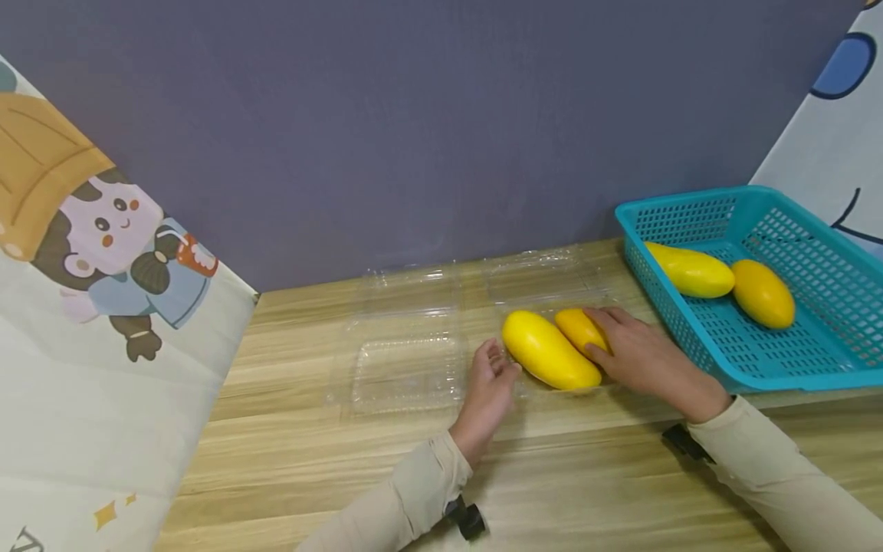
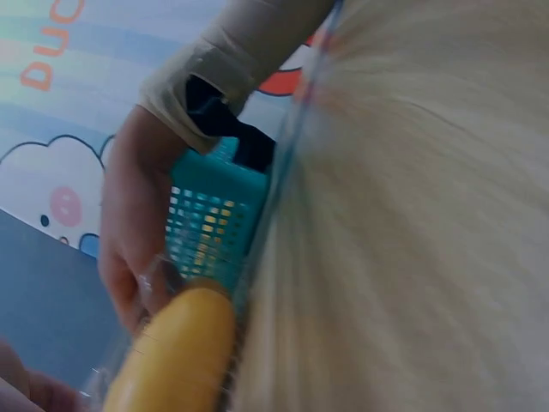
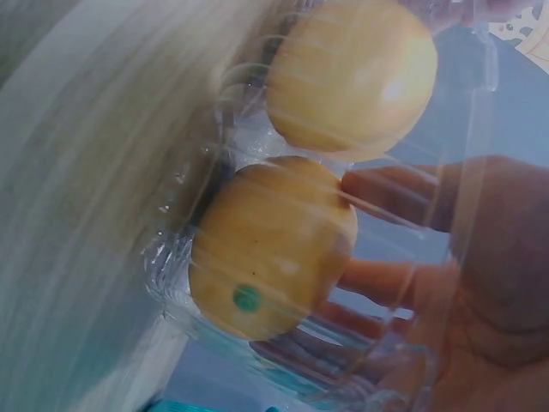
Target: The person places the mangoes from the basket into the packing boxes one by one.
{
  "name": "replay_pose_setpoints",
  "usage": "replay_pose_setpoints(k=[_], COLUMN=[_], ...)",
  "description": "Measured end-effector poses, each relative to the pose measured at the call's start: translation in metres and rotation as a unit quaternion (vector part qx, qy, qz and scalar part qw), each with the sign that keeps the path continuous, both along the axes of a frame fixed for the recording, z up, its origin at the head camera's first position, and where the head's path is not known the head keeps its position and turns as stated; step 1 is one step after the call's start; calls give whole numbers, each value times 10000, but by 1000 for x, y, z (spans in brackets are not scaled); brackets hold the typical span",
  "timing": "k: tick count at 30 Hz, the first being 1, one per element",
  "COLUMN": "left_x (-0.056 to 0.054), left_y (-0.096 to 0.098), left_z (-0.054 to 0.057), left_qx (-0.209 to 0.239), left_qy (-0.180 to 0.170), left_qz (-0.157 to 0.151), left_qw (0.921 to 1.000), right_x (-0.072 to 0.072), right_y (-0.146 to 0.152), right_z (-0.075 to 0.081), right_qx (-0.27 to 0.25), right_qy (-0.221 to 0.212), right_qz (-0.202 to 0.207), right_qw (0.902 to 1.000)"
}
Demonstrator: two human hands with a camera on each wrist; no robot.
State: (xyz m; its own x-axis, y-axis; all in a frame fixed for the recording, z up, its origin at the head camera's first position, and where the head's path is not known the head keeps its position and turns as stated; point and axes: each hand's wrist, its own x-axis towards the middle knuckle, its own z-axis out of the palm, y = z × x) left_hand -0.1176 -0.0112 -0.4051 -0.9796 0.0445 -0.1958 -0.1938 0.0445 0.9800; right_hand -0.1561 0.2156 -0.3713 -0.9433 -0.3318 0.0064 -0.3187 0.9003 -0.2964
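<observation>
Two yellow mangoes lie side by side in a transparent plastic clamshell box [image 1: 545, 276], its lid folded back toward the wall. My right hand [image 1: 641, 356] grips the smaller, more orange mango [image 1: 578, 328] from its right side. In the right wrist view, fingers press on this mango [image 3: 266, 249], seen through the box wall; it bears a small green spot. The larger mango [image 1: 548, 351] lies to its left. At the box's left edge, my left hand [image 1: 488, 387] holds the rim with curled fingers and thumb; only a bit of it shows in the left wrist view.
A second transparent clamshell box [image 1: 407, 376] stands open on the wooden table [image 1: 276, 460], left of the first. To the right, a teal plastic basket [image 1: 717, 368] holds two more mangoes [image 1: 762, 294]. A dark wall [image 1: 428, 138] rises behind the table.
</observation>
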Motion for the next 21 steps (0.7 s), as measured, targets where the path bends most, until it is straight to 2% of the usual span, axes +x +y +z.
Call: replay_pose_setpoints(k=[5, 9, 11, 16, 21], left_x=[2, 5, 4, -7, -24], left_y=[-3, -12, -16, -20, -18], left_z=[16, 34, 42, 51, 57], left_qx=[-1, 72, 42, -42, 65], left_qy=[-148, -218, -114, 209, 330], left_qz=[-186, -310, -269, -109, 141], left_qw=[9997, 9993, 9996, 9997, 9993], right_x=[0, 0, -1, -5, -21], right_y=[-1, -3, -4, -7, -13], right_z=[2, 6, 10, 26, 48], right_qx=[66, -21, -104, -174, -144], right_qy=[-25, 103, 202, 384, 131], right_qz=[-57, -73, -95, -124, -158], right_qw=[10000, 9999, 9997, 9990, 9997])
